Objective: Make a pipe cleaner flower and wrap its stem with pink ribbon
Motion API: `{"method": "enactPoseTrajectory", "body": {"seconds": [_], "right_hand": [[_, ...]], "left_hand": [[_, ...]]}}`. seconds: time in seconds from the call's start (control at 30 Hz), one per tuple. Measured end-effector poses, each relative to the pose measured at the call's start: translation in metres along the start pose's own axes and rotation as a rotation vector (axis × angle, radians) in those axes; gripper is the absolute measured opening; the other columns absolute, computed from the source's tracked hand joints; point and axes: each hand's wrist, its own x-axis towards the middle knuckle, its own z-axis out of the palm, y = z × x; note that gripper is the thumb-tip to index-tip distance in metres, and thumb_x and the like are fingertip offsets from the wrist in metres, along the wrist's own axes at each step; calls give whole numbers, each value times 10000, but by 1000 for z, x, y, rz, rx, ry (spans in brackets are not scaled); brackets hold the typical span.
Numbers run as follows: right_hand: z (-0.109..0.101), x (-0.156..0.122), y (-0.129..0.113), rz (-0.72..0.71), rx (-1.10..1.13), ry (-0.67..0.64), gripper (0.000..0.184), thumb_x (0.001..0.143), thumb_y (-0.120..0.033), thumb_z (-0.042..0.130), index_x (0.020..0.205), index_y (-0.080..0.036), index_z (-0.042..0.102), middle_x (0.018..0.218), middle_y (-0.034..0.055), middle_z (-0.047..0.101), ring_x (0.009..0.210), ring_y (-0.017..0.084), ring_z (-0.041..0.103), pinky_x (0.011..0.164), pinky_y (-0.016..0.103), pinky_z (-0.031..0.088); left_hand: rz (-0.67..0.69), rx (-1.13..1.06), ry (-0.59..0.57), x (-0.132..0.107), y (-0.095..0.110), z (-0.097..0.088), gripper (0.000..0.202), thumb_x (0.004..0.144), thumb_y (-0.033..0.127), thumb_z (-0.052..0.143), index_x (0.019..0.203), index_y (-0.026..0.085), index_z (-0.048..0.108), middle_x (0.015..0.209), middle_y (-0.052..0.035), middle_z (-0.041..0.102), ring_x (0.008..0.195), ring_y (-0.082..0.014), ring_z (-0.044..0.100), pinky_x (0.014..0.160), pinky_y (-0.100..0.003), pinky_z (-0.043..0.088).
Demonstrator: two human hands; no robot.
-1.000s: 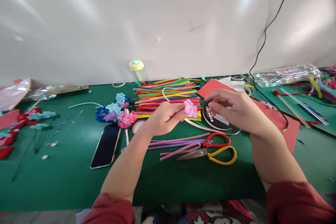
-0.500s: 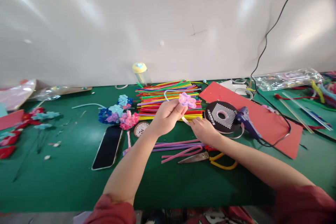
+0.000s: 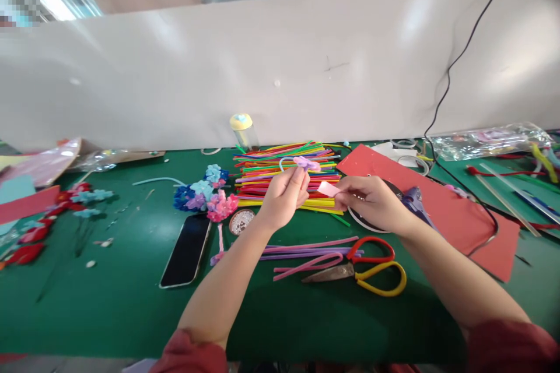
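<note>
My left hand (image 3: pixel 283 198) pinches a pink and purple pipe-cleaner flower (image 3: pixel 307 164) above the middle of the table. A pale blue stem curves behind that hand. To the right, my right hand (image 3: pixel 377 201) is closed on a pale pink strip of tape (image 3: pixel 328 189), whose free end points toward the flower. Tape and flower are apart. Partly hidden behind my right hand lies a black spool (image 3: pixel 391 188). Beneath both hands is a pile of many-coloured pipe cleaners (image 3: pixel 249 182).
Scissors (image 3: pixel 336 272) with red and yellow handles lie in front, beside loose pink and purple pipe cleaners (image 3: pixel 301 249). At left are a phone (image 3: pixel 186 250) and finished flowers (image 3: pixel 221 205). A purple glue gun (image 3: pixel 415 204) rests on red card (image 3: pixel 472 227). A bottle (image 3: pixel 243 130) stands behind.
My right hand has drawn back to the right with the tape, away from my left hand. The flower has tilted to show its side. The view has shifted slightly.
</note>
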Motion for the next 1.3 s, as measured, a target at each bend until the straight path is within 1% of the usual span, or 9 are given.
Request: {"method": "enactPoseTrajectory", "body": {"seconds": [0.33, 0.5, 0.63, 0.7, 0.77, 0.83, 0.93, 1.03, 1.3], "right_hand": [[-2, 4, -21, -144, 262, 194, 192, 849, -278, 495, 748, -165, 612, 546, -26, 550, 449, 60, 482, 438, 184, 416], [-31, -7, -35, -85, 116, 396, 183, 825, -293, 525, 690, -191, 595, 541, -26, 565, 442, 74, 515, 419, 200, 397], [-56, -17, -32, 69, -172, 529, 191, 805, -309, 519, 659, -200, 576, 474, -41, 484, 411, 78, 433, 413, 222, 349], [-63, -19, -17, 189, -338, 386, 227, 789, -373, 507, 671, -199, 593, 482, -34, 481, 441, 91, 433, 433, 228, 344], [-67, -18, 6, 335, -509, 118, 246, 781, -412, 497, 736, -203, 618, 565, -8, 557, 526, 125, 517, 483, 238, 379], [-66, -17, 36, 447, -697, -6, 268, 750, -421, 531, 874, -200, 618, 830, 46, 639, 764, 191, 596, 616, 266, 437], [-59, -16, 77, 628, -953, -157, 522, 745, -480, 531, 1122, -120, 519, 1115, 163, 555, 964, 280, 576, 739, 323, 446], [-49, -13, 101, 677, -992, -165, 675, 741, -576, 484, 1213, -97, 437, 1140, 197, 529, 965, 316, 579, 737, 361, 451], [-30, -3, 112, 677, -1050, -140, 565, 796, -464, 456, 1175, -45, 460, 1183, 268, 453, 922, 349, 591, 647, 396, 453]], "left_hand": [[-12, -31, -9, 2, -8, 6, 389, 822, 477, 472, 602, 176, 361, 450, 110, 211, 317, -8, 161, 326, -160, 117], [4, 103, -93, 0, -6, 5, 375, 821, 505, 454, 668, 165, 413, 522, 83, 282, 378, -20, 210, 361, -186, 166], [6, 310, -195, -2, -6, 5, 396, 846, 503, 401, 657, 156, 426, 540, 57, 314, 424, -41, 260, 396, -211, 204], [8, 380, -209, -2, -6, 6, 392, 857, 491, 386, 671, 152, 447, 538, 52, 324, 435, -48, 270, 409, -217, 208], [-5, 408, -230, -2, -6, 6, 395, 863, 487, 371, 672, 151, 454, 546, 48, 333, 445, -51, 270, 419, -221, 215], [-27, 423, -258, -2, -6, 7, 401, 862, 491, 365, 661, 154, 448, 542, 48, 326, 447, -55, 260, 425, -223, 213], [-55, 451, -279, -2, -7, 8, 394, 860, 484, 373, 640, 162, 427, 521, 53, 304, 446, -61, 258, 427, -224, 203], [-58, 472, -289, -2, -7, 8, 384, 866, 465, 366, 619, 171, 395, 510, 52, 305, 444, -64, 264, 426, -223, 204], [-47, 435, -266, -1, -5, 5, 373, 865, 458, 372, 655, 161, 459, 540, 43, 324, 447, -64, 255, 416, -217, 201]]}}
